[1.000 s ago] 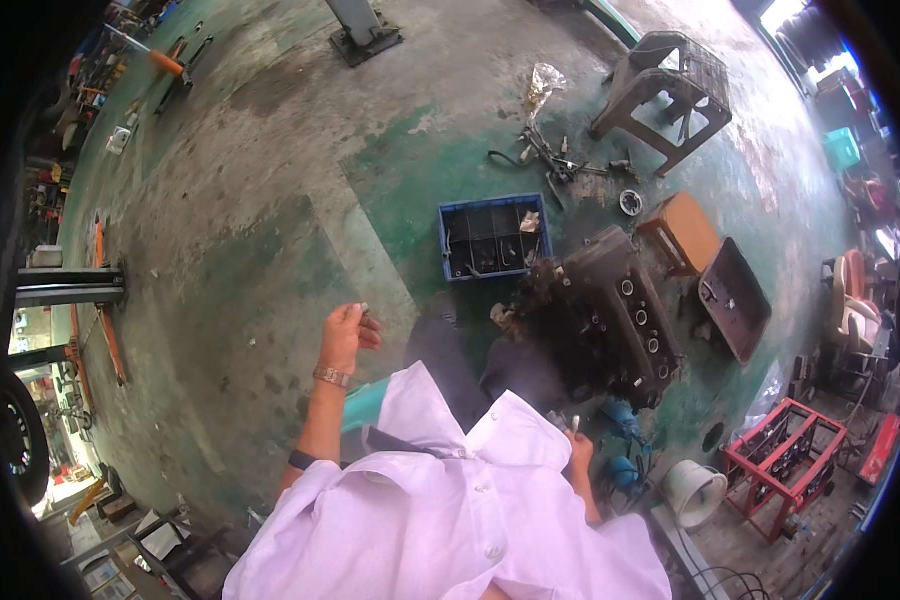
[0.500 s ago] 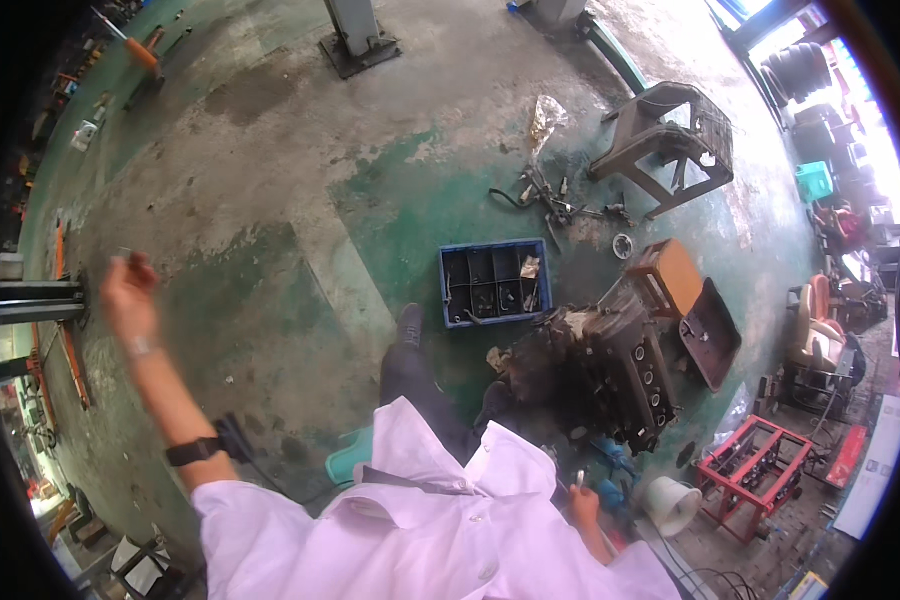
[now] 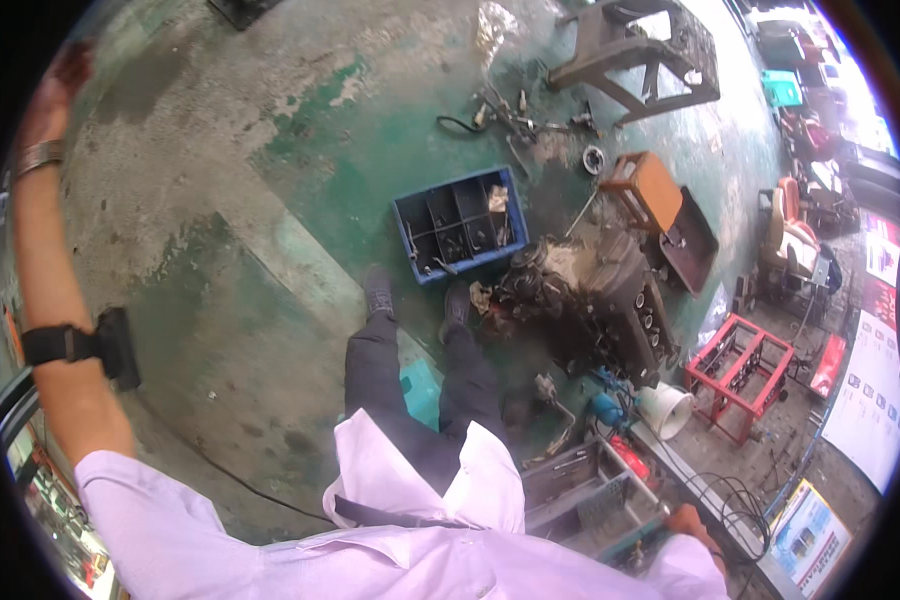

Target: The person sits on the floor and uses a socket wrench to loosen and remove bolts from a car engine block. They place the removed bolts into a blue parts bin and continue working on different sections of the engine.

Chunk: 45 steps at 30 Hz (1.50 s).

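Observation:
My left arm reaches far out to the left, and the left hand is blurred at the dark rim, its fingers unreadable. Low on the right, my right hand is closed, with a small pale, shiny end showing at its fingers; the rest of that thing is hidden. This hand is over the right side of a grey metal tool tray with compartments. Ahead of my feet lies a blue divided crate holding small metal parts. A dark, greasy engine stands right of my legs.
Beyond the engine are a brown stool, a dark pan and a grey plastic stool. Loose metal parts lie on the floor. To the right are a white bucket, a red frame and black cables.
The view has turned rightward and down, bringing the tool tray into sight. My left hand has shifted toward the upper left rim. My right hand has moved right, away from my body.

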Each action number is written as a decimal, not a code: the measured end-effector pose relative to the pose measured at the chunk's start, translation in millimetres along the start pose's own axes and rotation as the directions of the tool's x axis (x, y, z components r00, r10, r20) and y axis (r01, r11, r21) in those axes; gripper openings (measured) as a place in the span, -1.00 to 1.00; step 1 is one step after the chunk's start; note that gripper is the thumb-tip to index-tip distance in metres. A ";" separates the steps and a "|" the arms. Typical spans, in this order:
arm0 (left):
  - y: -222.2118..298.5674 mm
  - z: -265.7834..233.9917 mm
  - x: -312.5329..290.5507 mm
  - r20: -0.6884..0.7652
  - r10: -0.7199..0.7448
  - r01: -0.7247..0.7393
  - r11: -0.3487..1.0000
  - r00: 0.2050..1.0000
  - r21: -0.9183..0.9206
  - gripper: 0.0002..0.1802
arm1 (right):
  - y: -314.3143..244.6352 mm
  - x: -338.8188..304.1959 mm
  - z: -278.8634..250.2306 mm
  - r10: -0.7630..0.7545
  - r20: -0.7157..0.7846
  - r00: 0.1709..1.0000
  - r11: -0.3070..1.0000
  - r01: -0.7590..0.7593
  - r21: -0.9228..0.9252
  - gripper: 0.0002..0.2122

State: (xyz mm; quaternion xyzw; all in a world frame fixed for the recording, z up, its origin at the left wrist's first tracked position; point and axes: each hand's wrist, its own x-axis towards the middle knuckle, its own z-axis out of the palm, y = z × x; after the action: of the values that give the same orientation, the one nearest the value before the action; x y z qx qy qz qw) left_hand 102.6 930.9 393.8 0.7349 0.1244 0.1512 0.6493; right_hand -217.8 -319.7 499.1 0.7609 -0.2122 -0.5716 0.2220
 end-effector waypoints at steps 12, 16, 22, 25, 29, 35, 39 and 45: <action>-399.3 528.2 -332.7 0.009 -0.853 0.852 0.520 0.521 -0.050 -0.74 | -274.0 131.0 175.5 -0.225 0.057 0.973 0.814 0.156 0.560 -0.67; -498.4 591.4 -412.0 -0.014 -0.967 0.962 0.256 0.256 -0.096 -0.81 | -309.9 95.5 223.9 -0.292 0.305 0.906 0.850 0.099 0.517 -0.75; -608.4 630.9 -434.6 -0.066 -0.973 0.975 0.217 0.220 0.053 -0.76 | -386.5 66.8 230.5 -0.180 0.454 0.873 0.771 -0.161 0.616 -0.74; -647.4 643.0 -430.8 -0.080 -0.967 0.967 0.233 0.242 0.107 -0.75 | -426.5 76.3 221.5 -0.152 0.465 0.872 0.732 -0.217 0.645 -0.74; -673.5 646.3 -432.5 -0.021 -0.963 0.950 0.260 0.267 0.170 -0.62 | -456.6 90.9 211.8 -0.141 0.455 0.879 0.700 -0.236 0.674 -0.74; -625.8 623.0 -403.5 0.072 -0.984 0.971 0.174 0.164 0.165 -0.49 | -460.1 94.4 202.2 -0.131 0.366 0.921 0.653 -0.197 0.731 -0.73; -515.3 580.8 -360.9 0.257 -0.936 0.955 0.276 0.241 0.109 -0.53 | -430.6 80.1 198.5 -0.137 0.275 0.952 0.617 -0.135 0.776 -0.72; -294.0 424.0 -309.7 0.443 -0.837 0.843 0.466 0.321 0.269 -0.45 | -344.3 68.2 189.7 -0.051 -0.002 0.999 0.452 0.025 0.892 -0.72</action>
State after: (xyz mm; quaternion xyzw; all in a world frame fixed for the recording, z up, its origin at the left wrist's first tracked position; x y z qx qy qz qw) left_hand -16.6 461.7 36.2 0.5701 0.3052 -0.4097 0.6435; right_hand -359.4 -97.8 199.3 0.7619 -0.4656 -0.3904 -0.2243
